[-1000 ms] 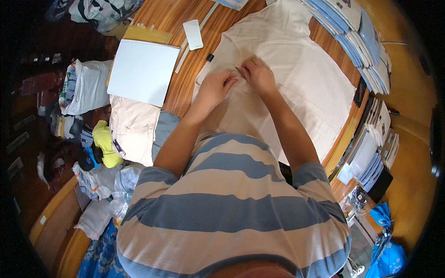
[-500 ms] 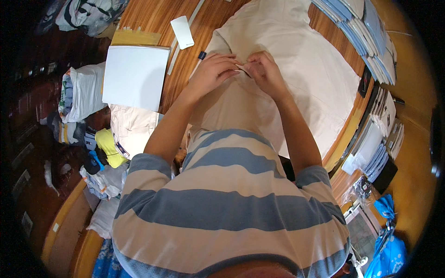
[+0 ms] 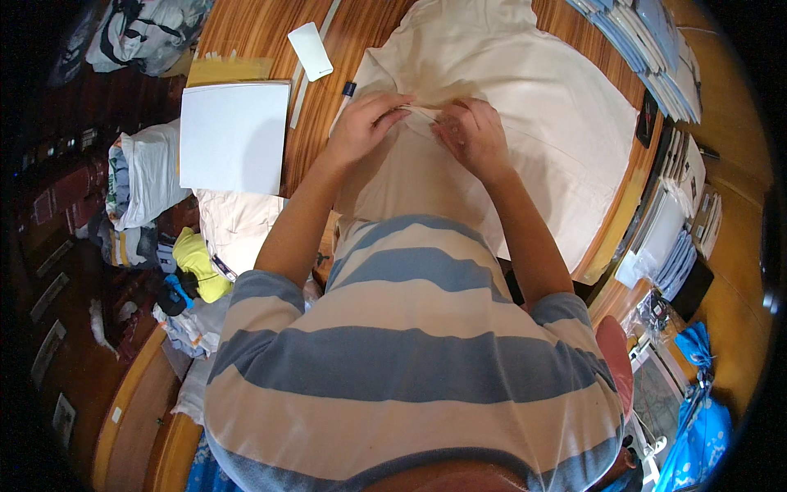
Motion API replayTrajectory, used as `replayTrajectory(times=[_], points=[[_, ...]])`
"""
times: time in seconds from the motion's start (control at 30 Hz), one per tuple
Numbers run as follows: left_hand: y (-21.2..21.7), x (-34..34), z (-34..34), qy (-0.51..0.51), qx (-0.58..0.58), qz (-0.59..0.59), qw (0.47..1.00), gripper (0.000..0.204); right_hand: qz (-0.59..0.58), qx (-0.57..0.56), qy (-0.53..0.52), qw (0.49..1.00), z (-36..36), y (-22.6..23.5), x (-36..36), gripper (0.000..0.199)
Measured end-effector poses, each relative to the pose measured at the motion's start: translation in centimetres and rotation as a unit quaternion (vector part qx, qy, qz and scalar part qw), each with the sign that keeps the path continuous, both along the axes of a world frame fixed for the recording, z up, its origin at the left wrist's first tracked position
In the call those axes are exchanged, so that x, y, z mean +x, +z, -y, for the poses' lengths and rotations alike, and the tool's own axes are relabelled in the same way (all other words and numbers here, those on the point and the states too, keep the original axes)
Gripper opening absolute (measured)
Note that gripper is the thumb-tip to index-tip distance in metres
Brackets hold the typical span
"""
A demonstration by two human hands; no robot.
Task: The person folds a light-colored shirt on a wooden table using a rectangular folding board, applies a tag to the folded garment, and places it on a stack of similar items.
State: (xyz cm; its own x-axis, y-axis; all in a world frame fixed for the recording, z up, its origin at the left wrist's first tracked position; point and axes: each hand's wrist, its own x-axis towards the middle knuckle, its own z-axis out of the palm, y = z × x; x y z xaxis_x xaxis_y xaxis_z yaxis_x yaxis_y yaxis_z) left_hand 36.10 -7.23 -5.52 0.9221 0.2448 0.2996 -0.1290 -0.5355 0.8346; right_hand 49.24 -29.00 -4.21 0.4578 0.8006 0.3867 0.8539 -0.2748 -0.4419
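Note:
A cream-coloured garment (image 3: 549, 148), perhaps a shirt, lies spread over the wood-grain table (image 3: 361, 25). My left hand (image 3: 366, 125) pinches a fold of its cloth between thumb and fingers. A short way to the right, my right hand (image 3: 475, 138) grips the same fold, its fingers curled in. Between the two hands the cloth is drawn into a narrow raised ridge. Whether a button or seam sits under my fingertips is too small to tell. A small dark clip-like piece (image 3: 349, 88) rests at the garment's left edge, just beyond my left hand.
Left of the garment lies a stack of white sheets (image 3: 234, 135), with a white card (image 3: 310, 51) farther back. Folded packed shirts (image 3: 648, 53) line the right edge, near a black object (image 3: 647, 119). Bagged clothes (image 3: 152, 172) and a yellow cloth (image 3: 201, 264) sit at the left.
My hands have moved slightly apart, and the fold between them is stretched longer. The whole view has shifted a little.

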Motion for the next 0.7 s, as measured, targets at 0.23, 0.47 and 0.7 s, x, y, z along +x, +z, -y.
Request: replayTrajectory(times=[0.23,0.47,0.7], points=[[0.6,0.0,-0.5,-0.041,0.027,0.004,0.999,0.025,-0.011,0.002,0.000,1.000,0.7,-1.4,-0.6,0.031],[2.0,0.3,-0.4,-0.064,0.058,-0.002,0.996,0.022,-0.030,0.023,-0.011,0.999,0.0,-2.4,-0.1,0.033],[2.3,0.3,-0.3,-0.071,0.061,-0.012,0.995,0.021,0.024,-0.007,-0.016,1.000,-0.4,-2.5,-0.6,0.032]])
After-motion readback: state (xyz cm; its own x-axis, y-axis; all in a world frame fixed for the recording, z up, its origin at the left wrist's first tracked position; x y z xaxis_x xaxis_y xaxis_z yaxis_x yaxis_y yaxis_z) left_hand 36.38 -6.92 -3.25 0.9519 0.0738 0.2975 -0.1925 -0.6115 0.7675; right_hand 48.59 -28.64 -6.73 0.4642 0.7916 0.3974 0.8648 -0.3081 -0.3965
